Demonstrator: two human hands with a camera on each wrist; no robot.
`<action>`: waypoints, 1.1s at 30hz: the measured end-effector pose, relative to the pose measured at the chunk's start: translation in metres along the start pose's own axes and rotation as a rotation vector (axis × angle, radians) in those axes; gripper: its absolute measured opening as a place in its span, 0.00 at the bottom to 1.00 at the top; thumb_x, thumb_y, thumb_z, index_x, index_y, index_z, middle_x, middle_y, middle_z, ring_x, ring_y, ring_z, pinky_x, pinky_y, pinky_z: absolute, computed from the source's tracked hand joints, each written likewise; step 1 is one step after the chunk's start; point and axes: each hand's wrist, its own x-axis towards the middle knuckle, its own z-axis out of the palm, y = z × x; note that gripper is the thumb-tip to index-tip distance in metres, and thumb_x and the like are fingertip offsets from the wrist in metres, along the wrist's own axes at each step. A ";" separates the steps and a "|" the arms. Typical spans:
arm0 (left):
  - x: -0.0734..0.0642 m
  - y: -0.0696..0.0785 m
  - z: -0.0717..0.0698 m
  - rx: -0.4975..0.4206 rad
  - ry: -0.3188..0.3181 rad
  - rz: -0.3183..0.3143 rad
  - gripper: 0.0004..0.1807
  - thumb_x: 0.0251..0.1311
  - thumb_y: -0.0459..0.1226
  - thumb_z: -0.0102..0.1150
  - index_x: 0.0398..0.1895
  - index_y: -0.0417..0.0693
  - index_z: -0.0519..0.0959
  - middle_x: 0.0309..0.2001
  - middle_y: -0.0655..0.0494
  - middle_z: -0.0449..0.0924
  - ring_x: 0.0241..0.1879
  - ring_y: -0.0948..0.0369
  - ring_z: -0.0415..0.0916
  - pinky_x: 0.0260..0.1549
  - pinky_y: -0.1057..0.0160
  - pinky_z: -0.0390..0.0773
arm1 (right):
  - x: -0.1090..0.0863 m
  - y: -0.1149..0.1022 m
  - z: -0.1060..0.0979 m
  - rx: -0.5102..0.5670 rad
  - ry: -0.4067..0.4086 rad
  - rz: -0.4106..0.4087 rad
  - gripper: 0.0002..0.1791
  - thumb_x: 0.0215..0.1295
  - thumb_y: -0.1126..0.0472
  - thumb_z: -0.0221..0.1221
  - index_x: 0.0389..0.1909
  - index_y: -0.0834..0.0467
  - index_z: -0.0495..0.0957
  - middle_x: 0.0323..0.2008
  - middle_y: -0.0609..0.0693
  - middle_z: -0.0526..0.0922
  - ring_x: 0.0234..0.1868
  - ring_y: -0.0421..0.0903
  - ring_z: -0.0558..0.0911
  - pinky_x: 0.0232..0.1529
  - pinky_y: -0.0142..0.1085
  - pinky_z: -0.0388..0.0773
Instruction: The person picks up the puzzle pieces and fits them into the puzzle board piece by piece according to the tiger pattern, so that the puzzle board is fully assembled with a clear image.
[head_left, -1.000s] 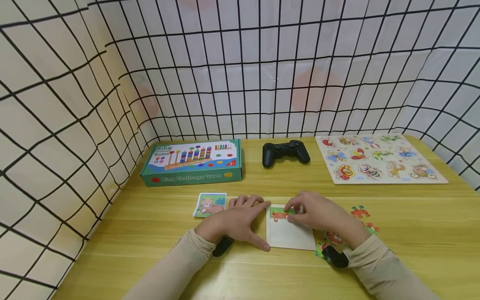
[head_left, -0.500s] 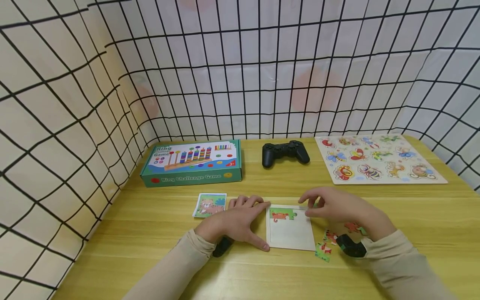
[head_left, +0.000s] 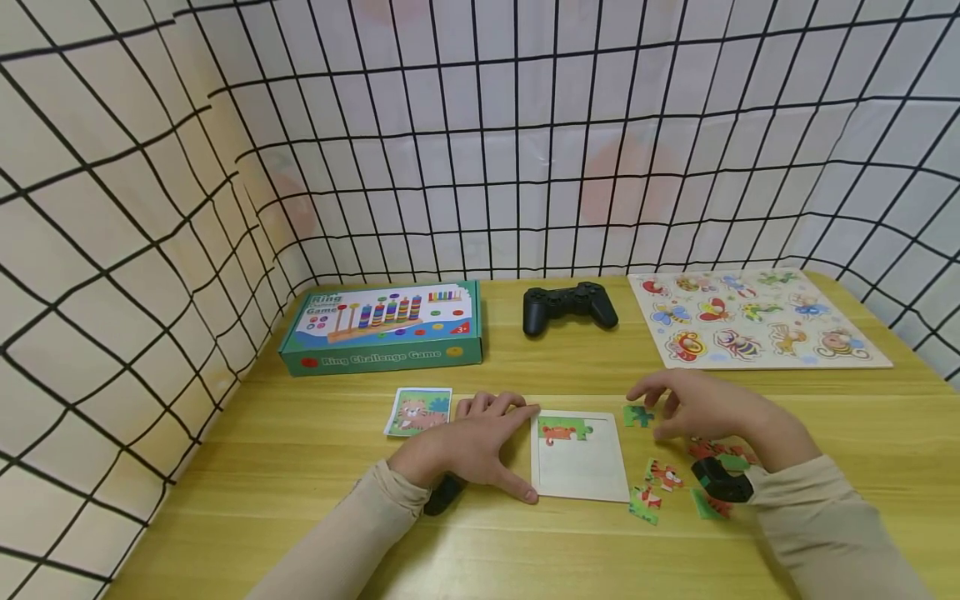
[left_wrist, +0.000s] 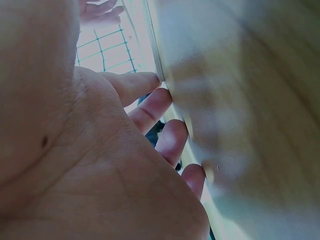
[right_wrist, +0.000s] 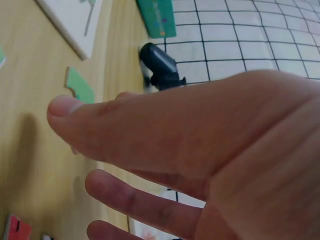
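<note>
A white puzzle tray (head_left: 581, 475) lies flat on the table, with green and orange jigsaw pieces (head_left: 561, 430) joined in its upper left. My left hand (head_left: 480, 442) rests beside it with fingers spread; thumb and index fingertips touch the tray's left edge. In the left wrist view, the fingertips (left_wrist: 172, 140) meet the table. My right hand (head_left: 697, 408) hovers right of the tray, thumb and fingers apart, holding nothing visible. Beneath its fingertips lies a green jigsaw piece (head_left: 638, 416), partly hidden behind the thumb in the right wrist view.
Several loose pieces (head_left: 663, 475) lie right of the tray, some partly under the right wrist. A tiger picture card (head_left: 420, 411) lies left of the left hand. Behind stand a Ring Challenge Game box (head_left: 382, 327), a black game controller (head_left: 568, 307) and an insect board (head_left: 757, 321).
My right hand has left the pieces on the tray and moved right, to above the green piece on the table. More loose pieces now show. The left hand stays at the tray's edge.
</note>
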 end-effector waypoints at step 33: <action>-0.001 0.001 0.000 0.003 0.000 -0.005 0.61 0.45 0.71 0.68 0.80 0.60 0.54 0.73 0.59 0.54 0.63 0.55 0.52 0.62 0.47 0.50 | 0.013 0.009 0.011 -0.035 0.078 0.034 0.15 0.60 0.60 0.72 0.46 0.57 0.81 0.41 0.49 0.79 0.40 0.48 0.77 0.41 0.45 0.76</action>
